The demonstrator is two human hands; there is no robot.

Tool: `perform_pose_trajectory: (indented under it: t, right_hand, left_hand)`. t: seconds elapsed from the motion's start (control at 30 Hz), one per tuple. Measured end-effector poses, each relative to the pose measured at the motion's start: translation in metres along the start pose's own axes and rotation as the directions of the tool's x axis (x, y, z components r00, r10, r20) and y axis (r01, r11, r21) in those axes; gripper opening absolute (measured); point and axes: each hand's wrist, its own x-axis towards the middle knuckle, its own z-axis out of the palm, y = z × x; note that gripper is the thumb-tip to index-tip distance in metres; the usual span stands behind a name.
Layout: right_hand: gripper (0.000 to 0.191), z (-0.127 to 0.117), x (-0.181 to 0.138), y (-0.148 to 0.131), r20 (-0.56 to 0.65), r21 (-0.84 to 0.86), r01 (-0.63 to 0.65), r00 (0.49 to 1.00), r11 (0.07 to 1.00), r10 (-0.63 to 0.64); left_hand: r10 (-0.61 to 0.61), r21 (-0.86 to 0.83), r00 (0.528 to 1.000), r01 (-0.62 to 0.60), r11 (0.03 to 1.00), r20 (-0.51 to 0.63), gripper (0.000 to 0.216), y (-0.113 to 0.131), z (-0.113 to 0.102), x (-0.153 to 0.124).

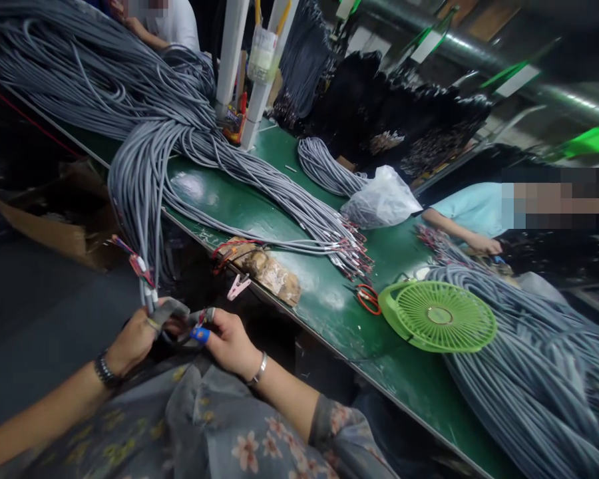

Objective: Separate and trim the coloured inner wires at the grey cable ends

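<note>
My left hand (136,340), a grey wrap on its finger, is closed around grey cables (150,298) close to my lap. Loose coloured wire ends (138,267) stick up above that hand. Just to the right, my right hand (235,344) pinches the thin wires (200,318) at a cable's end, with blue tape round the thumb and a grey wrap on a finger. The fingertips partly hide the wires. From the bench edge, a thick bundle of grey cables (137,166) hangs down beside my left hand.
On the green bench (324,313) lie cables with stripped ends (349,249), a plastic bag (382,198), orange-handled scissors (368,299) and a green fan (438,316). A pink clip (238,286) is at the edge. Co-workers sit across, one hand (484,245) among cables. A cardboard box (54,233) stands left.
</note>
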Motion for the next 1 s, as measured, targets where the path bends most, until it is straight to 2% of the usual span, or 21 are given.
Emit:
perform_pose_trajectory:
  t: [0.1, 0.2, 0.3, 0.43, 0.57, 0.77, 0.9, 1.0]
  right_hand:
    - [0.051, -0.004, -0.001, 0.006, -0.048, 0.089, -0.066, 0.996, 0.994, 0.07]
    - [0.064, 0.0, 0.004, 0.016, -0.142, 0.306, -0.171, 0.965, 0.937, 0.222]
    - [0.068, 0.001, 0.008, 0.022, -0.149, 0.382, -0.238, 0.938, 0.893, 0.314]
    - [0.057, -0.006, 0.005, 0.022, -0.099, 0.355, -0.259, 0.945, 0.898, 0.312]
    - [0.057, -0.014, 0.002, 0.018, -0.098, 0.378, -0.277, 0.937, 0.884, 0.336]
    - [0.055, -0.015, 0.011, 0.015, -0.148, 0.37, -0.24, 0.939, 0.898, 0.312]
    - [0.056, -0.02, 0.012, 0.01, -0.105, 0.384, -0.196, 0.962, 0.902, 0.253]
    - [0.053, -0.025, 0.01, 0.006, -0.106, 0.366, -0.197, 0.962, 0.91, 0.251]
  left_hand:
    - [-0.036, -0.054, 0.999, 0.037, 0.998, 0.033, 0.061, 0.007, 0.006, 0.002]
    - [0.013, 0.106, 0.989, -0.029, 0.994, 0.149, 0.057, 0.012, 0.018, 0.004]
    - [-0.018, 0.266, 0.983, -0.032, 0.964, 0.185, 0.046, 0.011, 0.025, 0.006]
    - [-0.01, 0.359, 0.995, -0.027, 0.933, 0.099, 0.038, 0.006, 0.024, 0.007]
    - [-0.021, 0.358, 0.998, -0.001, 0.934, 0.058, 0.029, 0.007, 0.025, 0.004]
    - [-0.165, 0.286, 0.976, 0.119, 0.951, 0.143, 0.033, 0.014, 0.032, 0.005]
    - [-0.208, 0.276, 0.951, 0.142, 0.951, 0.227, 0.035, 0.021, 0.034, 0.012]
    - [-0.213, 0.303, 0.945, 0.134, 0.944, 0.249, 0.041, 0.024, 0.037, 0.016]
